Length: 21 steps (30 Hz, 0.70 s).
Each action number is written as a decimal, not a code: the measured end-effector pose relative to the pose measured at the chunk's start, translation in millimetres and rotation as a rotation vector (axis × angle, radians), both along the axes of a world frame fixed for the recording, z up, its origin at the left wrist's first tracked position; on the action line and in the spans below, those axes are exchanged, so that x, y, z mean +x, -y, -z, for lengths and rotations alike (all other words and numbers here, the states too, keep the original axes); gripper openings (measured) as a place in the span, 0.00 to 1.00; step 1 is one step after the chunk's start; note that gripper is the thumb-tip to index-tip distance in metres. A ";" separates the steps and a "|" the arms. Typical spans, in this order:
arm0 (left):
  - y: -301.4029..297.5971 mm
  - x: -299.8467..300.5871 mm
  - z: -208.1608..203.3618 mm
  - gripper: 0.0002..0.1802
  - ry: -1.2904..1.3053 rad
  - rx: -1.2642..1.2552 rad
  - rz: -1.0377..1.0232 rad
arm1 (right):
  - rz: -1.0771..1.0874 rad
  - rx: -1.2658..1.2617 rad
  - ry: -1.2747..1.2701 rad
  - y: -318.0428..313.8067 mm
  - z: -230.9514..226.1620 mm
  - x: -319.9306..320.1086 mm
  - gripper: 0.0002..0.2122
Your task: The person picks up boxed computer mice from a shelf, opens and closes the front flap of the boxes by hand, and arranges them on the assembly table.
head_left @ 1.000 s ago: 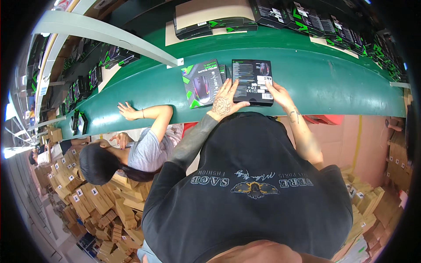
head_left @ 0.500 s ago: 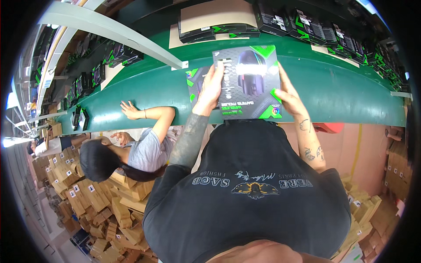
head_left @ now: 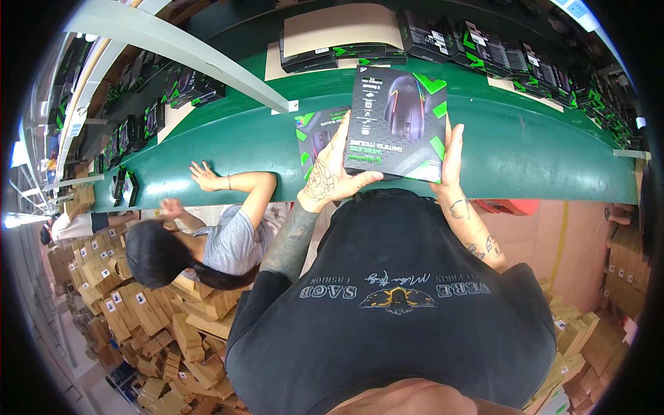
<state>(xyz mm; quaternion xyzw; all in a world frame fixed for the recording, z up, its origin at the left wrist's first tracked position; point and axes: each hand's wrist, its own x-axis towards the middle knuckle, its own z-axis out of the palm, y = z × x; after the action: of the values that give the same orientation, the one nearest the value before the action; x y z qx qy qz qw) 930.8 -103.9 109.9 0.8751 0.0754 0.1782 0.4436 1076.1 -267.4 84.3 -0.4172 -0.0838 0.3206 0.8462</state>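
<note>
I hold a black retail box with green corners and a picture of a computer mouse (head_left: 397, 123) up in front of me, over the green conveyor belt (head_left: 539, 149). My left hand (head_left: 332, 176) grips its left lower edge, thumb across the front. My right hand (head_left: 451, 158) clasps its right edge. A second, similar box (head_left: 317, 135) lies flat on the belt just left of it, partly hidden behind my left hand.
Rows of matching black-and-green boxes (head_left: 505, 48) and a cardboard sheet (head_left: 342, 28) lie beyond the belt. A co-worker in a grey shirt (head_left: 228, 238) stands at my left with a hand (head_left: 206, 176) on the belt. Stacks of small cardboard cartons (head_left: 138, 311) cover the floor.
Both hands lifted the mouse box off the belt and brought it closer and upright toward my head. The second box stayed on the belt.
</note>
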 end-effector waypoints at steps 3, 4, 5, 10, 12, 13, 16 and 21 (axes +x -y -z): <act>4.1 -2.1 3.7 0.58 -0.013 0.013 -0.047 | 0.014 -0.054 0.098 0.6 0.1 1.1 0.25; 4.8 -3.4 8.5 0.57 0.017 -0.021 -0.062 | 0.009 -0.053 0.098 1.6 -0.1 1.9 0.25; 5.7 -4.3 11.2 0.56 0.047 -0.054 -0.079 | -0.036 -0.126 0.150 3.1 -1.9 2.9 0.26; 3.6 -2.8 -23.3 0.52 -0.032 0.095 -0.158 | -0.145 -0.396 -0.154 13.4 -13.3 26.8 0.30; -10.2 3.4 -27.8 0.50 0.111 0.285 -0.039 | -0.199 -0.262 -0.275 20.2 -11.6 37.2 0.27; -14.1 7.9 -39.5 0.49 0.098 0.280 -0.001 | -0.283 -0.251 -0.263 27.9 -7.8 45.3 0.26; -25.4 22.5 -58.0 0.41 0.164 0.149 0.028 | -0.579 -0.099 -0.253 29.4 -26.8 45.1 0.26; -73.2 47.2 -19.5 0.41 -0.119 -0.403 0.360 | -0.694 -0.088 -0.465 0.8 -29.0 34.2 0.28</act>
<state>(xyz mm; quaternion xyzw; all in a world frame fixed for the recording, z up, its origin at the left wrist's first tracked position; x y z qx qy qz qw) 978.0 -30.7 129.4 0.7774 -0.0213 0.0261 0.6281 1110.3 -268.2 113.3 -0.3165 -0.0125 0.6754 0.6660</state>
